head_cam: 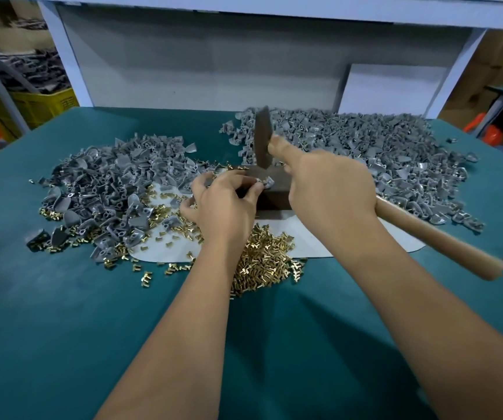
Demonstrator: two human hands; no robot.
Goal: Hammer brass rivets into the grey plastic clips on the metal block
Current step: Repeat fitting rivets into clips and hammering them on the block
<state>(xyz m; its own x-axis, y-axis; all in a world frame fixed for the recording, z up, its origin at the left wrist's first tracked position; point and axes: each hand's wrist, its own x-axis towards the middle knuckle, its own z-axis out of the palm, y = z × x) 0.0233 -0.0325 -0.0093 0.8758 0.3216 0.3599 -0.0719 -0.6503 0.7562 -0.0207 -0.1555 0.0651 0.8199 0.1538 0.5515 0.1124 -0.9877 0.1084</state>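
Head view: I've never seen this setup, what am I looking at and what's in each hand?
There is no machine here. One camera worn on a person's head looks down at their two bare hands over a green table.

The left hand pinches a grey plastic clip on top of the dark metal block. The right hand has its grip on a wooden-handled hammer, head raised above the block.

Piles of grey clips lie left and right. Loose brass rivets sit in front, partly on a pale mat.

Free: desk (62, 344) near edge, bare green | Obstacles: clip piles (104, 189) left and back-right; rivets (262, 256) centre; metal block (269, 192) mid-desk
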